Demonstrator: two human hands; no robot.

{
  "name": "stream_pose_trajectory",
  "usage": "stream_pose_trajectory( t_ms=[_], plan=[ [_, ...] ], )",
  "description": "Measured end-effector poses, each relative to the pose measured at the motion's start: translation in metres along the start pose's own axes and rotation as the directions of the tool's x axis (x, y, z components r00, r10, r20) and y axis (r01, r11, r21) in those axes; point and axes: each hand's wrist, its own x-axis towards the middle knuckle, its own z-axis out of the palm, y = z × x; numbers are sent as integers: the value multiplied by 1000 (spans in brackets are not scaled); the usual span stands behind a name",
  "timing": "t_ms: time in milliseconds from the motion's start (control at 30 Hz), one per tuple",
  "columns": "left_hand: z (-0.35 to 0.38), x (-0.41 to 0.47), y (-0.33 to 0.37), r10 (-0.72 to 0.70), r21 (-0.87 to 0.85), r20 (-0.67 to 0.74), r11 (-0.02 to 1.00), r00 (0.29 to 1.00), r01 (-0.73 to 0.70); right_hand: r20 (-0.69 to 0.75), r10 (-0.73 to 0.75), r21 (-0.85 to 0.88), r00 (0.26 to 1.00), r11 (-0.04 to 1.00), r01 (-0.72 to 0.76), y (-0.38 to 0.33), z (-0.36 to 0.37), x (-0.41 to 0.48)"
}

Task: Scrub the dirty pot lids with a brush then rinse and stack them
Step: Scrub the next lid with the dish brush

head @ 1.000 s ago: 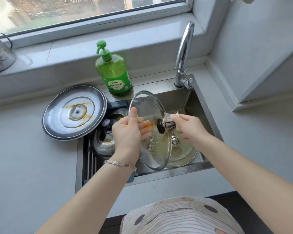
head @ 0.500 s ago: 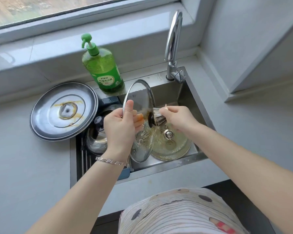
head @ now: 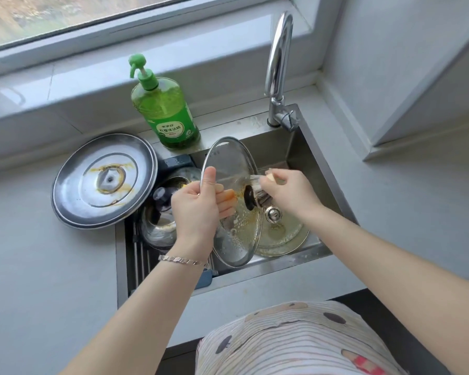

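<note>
My left hand (head: 198, 209) grips the rim of a glass pot lid (head: 229, 163), holding it on edge over the sink (head: 309, 158). My right hand (head: 290, 190) holds a brush (head: 259, 190) with its bristles pressed against the lid near the black knob (head: 249, 199). Soapy, yellowish film covers the lid's lower half. A second glass lid (head: 282, 234) lies flat in the sink bottom, right of the held one. A third glass lid (head: 160, 212) with a dark knob rests in the sink's left part. A large steel lid (head: 103, 182), stained yellow, lies on the counter at the left.
A green dish soap bottle (head: 165, 112) stands on the sink's back ledge. The faucet (head: 278, 69) rises at the back right, no water running. A drain rack (head: 140, 253) sits in the sink's left side. Grey counter (head: 38, 280) surrounds the sink; a wall corner stands at the right.
The brush has shifted slightly along the lid's face near the knob. My left hand keeps the lid in the same upright hold; the camera view has shifted a little.
</note>
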Motion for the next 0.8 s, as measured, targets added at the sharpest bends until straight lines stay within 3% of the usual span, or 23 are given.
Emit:
stream_pose_trajectory(
  t_ms=[100,167,267,333,400,500,533,600,633,667,800],
  plan=[
    [-10,2,2,-21,-44,21,999,1000,22,258,326,349,909,846,-403,13,-1,-3],
    [-15,1,1,-41,-59,31,997,999,43,302,368,405,880,786,-467,17,-4,-6],
    [-17,-1,-2,-58,-36,62,998,996,60,55,275,350,960,895,-277,12,-13,5],
    [-14,-3,-5,-54,-2,111,998,992,55,-79,70,201,994,978,-53,4,-12,8],
    [-10,-6,-6,-58,15,137,998,989,56,-91,-176,51,980,982,181,-4,-2,-7],
    [-11,-3,-6,-52,29,127,998,990,49,47,-470,-42,882,881,471,-9,12,-29],
    [-12,-3,-7,-46,38,129,998,991,41,58,-454,-8,889,890,455,-6,11,-24],
    [-12,-4,-8,-29,58,129,998,991,22,-23,-204,172,979,963,205,-3,1,-2],
    [-11,-6,-9,-12,65,133,998,991,4,-55,-75,231,996,969,86,-1,-3,5],
    [-10,-8,-10,9,74,133,997,991,-18,-83,-40,239,996,969,59,0,-2,5],
    [-12,-5,-9,25,85,97,996,995,-34,24,-321,169,947,935,313,-13,13,-23]
  ],
)
